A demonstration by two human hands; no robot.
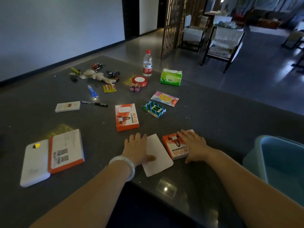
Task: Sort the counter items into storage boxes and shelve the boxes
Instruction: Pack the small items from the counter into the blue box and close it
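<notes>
Two hands are resting near the counter [205, 116] edge: left hand [137, 148] lying flat, fingers straight, on a white paper [158, 159], right hand [193, 144] gripping the orange WiFi box [175, 148] just beside it.

Speckled glossy stone counter [213, 116], matt white paper sheet [158, 160], smooth blue plastic storage box [256, 145].
</notes>
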